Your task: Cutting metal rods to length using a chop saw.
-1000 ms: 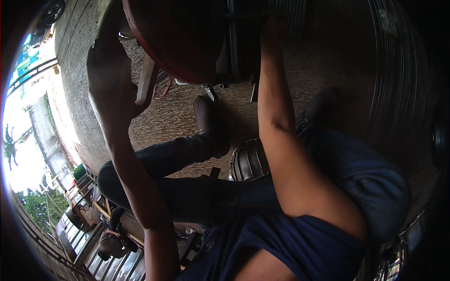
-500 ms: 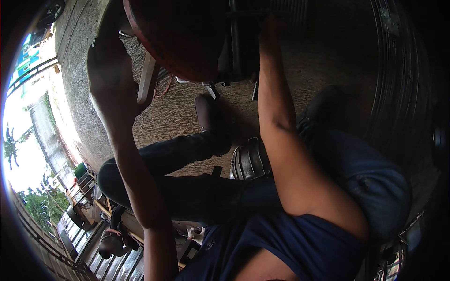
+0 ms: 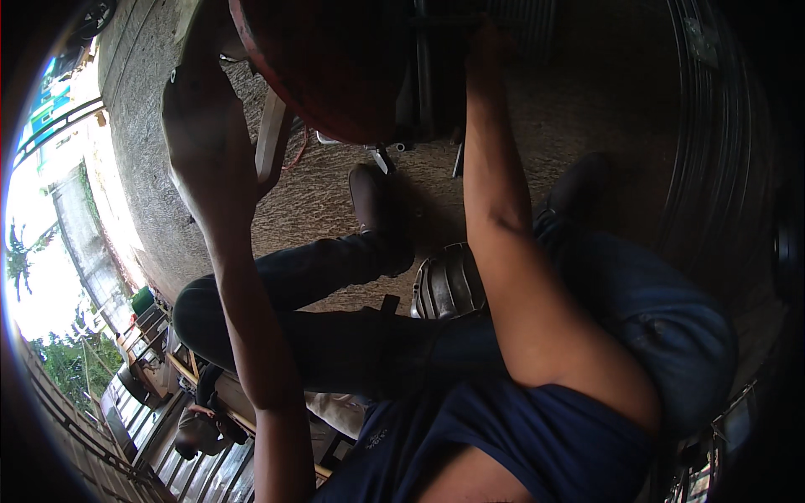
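Observation:
A large red, round-edged machine part (image 3: 335, 117), much like a guard, fills the top middle. To its left, my left hand (image 3: 205, 113) is closed at the machine's side; what it grips is lost in shadow. A pale bar-like piece (image 3: 271, 138) slants down between that hand and the red part. My right arm reaches up to the right side, where my right hand (image 3: 490, 46) is beside dark metal bars (image 3: 422, 75). Deep shade covers its fingers, so their hold cannot be made out.
My shoe (image 3: 366, 197) rests on rough concrete floor (image 3: 293, 218) below the machine. A ribbed dark metal piece (image 3: 449, 281) is between my legs. Long thin rods (image 3: 708, 109) lie at right. A person (image 3: 201, 432) and bright open ground are at left.
My left hand has shifted slightly right, and the red machine part has moved a little right with it. My right arm has barely moved.

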Action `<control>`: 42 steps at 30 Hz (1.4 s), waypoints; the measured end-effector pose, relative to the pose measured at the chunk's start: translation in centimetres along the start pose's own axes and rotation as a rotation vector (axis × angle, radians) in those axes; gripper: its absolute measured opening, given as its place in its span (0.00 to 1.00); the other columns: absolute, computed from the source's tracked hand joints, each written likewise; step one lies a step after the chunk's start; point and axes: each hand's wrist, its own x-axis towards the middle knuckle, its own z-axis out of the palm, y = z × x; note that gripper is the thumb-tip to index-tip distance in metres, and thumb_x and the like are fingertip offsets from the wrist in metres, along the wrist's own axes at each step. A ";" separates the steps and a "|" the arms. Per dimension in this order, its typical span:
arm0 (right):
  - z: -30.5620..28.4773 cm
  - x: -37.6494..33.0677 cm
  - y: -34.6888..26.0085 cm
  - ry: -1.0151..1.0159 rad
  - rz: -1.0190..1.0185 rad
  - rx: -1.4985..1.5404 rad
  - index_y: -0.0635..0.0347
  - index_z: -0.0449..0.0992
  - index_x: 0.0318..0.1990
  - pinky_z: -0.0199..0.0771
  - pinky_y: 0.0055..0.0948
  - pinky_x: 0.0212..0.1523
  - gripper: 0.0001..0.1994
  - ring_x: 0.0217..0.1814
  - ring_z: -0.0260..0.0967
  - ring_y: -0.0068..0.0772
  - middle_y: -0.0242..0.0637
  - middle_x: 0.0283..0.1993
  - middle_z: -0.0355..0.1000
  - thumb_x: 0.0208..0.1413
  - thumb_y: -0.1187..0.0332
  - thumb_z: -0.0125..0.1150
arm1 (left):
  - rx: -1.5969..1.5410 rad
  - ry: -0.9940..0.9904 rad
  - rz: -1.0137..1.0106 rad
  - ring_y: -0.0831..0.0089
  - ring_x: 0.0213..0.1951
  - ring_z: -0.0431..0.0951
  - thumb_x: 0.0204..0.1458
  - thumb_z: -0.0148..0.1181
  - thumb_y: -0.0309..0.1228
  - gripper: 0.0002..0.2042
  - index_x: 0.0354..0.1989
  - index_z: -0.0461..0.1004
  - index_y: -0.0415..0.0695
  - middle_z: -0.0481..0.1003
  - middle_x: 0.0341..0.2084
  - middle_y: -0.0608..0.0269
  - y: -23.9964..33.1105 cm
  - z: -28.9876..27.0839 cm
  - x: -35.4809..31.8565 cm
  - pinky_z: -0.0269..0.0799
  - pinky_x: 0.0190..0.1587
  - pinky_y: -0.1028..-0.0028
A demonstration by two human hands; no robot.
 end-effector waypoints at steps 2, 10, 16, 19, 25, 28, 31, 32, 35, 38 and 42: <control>0.0 -0.1 0.0 0.015 -0.013 -0.107 0.71 0.73 0.38 0.84 0.32 0.36 0.13 0.37 0.76 0.37 0.43 0.37 0.75 0.49 0.71 0.67 | -0.119 0.000 -0.147 0.77 0.21 0.75 0.54 0.62 0.36 0.30 0.64 0.60 0.42 0.78 0.38 0.56 0.1 0.0 0.0 0.70 0.23 0.77; 0.7 0.9 1.0 0.040 0.031 0.108 0.70 0.73 0.39 0.82 0.32 0.35 0.12 0.37 0.76 0.36 0.44 0.37 0.75 0.49 0.73 0.66 | 0.022 -0.011 -0.027 0.78 0.20 0.75 0.53 0.63 0.36 0.29 0.62 0.61 0.42 0.78 0.37 0.56 -0.2 -0.1 0.1 0.69 0.21 0.79; 0.4 0.2 0.3 0.002 0.030 0.095 0.70 0.74 0.41 0.82 0.33 0.38 0.14 0.38 0.76 0.36 0.44 0.39 0.75 0.49 0.71 0.66 | -0.023 0.003 -0.064 0.78 0.20 0.75 0.53 0.63 0.36 0.29 0.62 0.61 0.42 0.78 0.37 0.56 0.1 -0.3 0.1 0.69 0.21 0.79; 0.4 -0.7 -0.8 0.058 0.076 -0.071 0.70 0.73 0.42 0.81 0.32 0.39 0.15 0.40 0.76 0.37 0.46 0.40 0.75 0.50 0.69 0.66 | -0.038 0.005 -0.078 0.78 0.20 0.75 0.53 0.63 0.36 0.29 0.62 0.61 0.42 0.78 0.38 0.56 0.3 -0.4 0.2 0.69 0.22 0.79; 0.6 -1.6 -2.1 0.028 0.063 -0.072 0.70 0.73 0.45 0.76 0.33 0.42 0.15 0.42 0.73 0.37 0.45 0.43 0.74 0.53 0.69 0.63 | -0.053 0.009 -0.090 0.78 0.20 0.75 0.53 0.63 0.36 0.30 0.63 0.61 0.42 0.78 0.38 0.56 0.4 -0.4 0.2 0.70 0.22 0.79; 0.7 -1.5 -1.9 0.017 0.058 -0.070 0.70 0.73 0.46 0.74 0.33 0.44 0.15 0.44 0.72 0.37 0.45 0.44 0.74 0.54 0.69 0.62 | -0.055 0.013 -0.091 0.78 0.20 0.75 0.53 0.63 0.36 0.30 0.63 0.61 0.42 0.78 0.38 0.56 0.5 -0.4 0.2 0.70 0.22 0.79; 0.5 -1.3 -1.6 0.009 0.058 -0.072 0.70 0.72 0.47 0.71 0.33 0.45 0.16 0.45 0.71 0.37 0.44 0.45 0.73 0.55 0.68 0.61 | -0.055 0.014 -0.089 0.78 0.20 0.75 0.53 0.63 0.36 0.30 0.63 0.61 0.42 0.78 0.39 0.56 0.5 -0.4 0.2 0.70 0.22 0.78; 0.6 -1.3 -1.6 0.009 0.055 -0.072 0.70 0.72 0.48 0.71 0.33 0.46 0.16 0.46 0.71 0.36 0.44 0.46 0.73 0.55 0.68 0.60 | -0.055 0.014 -0.089 0.78 0.20 0.75 0.53 0.63 0.36 0.30 0.63 0.61 0.42 0.78 0.39 0.56 0.6 -0.3 0.2 0.70 0.22 0.78; 0.5 -1.5 -1.6 0.000 0.059 -0.082 0.70 0.72 0.49 0.68 0.33 0.47 0.16 0.47 0.69 0.36 0.44 0.47 0.73 0.56 0.68 0.59 | -0.056 0.019 -0.089 0.78 0.20 0.75 0.53 0.63 0.36 0.30 0.63 0.60 0.42 0.77 0.39 0.56 0.6 -0.3 0.1 0.70 0.22 0.78; 0.7 -1.7 -2.0 0.000 0.052 -0.085 0.69 0.72 0.50 0.65 0.34 0.49 0.16 0.49 0.68 0.36 0.43 0.49 0.72 0.58 0.68 0.58 | -0.056 0.022 -0.088 0.78 0.20 0.75 0.53 0.63 0.36 0.30 0.63 0.60 0.42 0.77 0.39 0.56 0.5 -0.3 0.1 0.70 0.22 0.78; 0.7 -2.0 -2.6 0.030 0.093 -0.098 0.71 0.73 0.48 0.64 0.33 0.48 0.15 0.47 0.68 0.35 0.44 0.47 0.73 0.59 0.68 0.55 | -0.054 0.025 -0.083 0.78 0.20 0.75 0.53 0.63 0.36 0.30 0.63 0.60 0.42 0.77 0.39 0.56 0.5 -0.4 0.2 0.70 0.22 0.78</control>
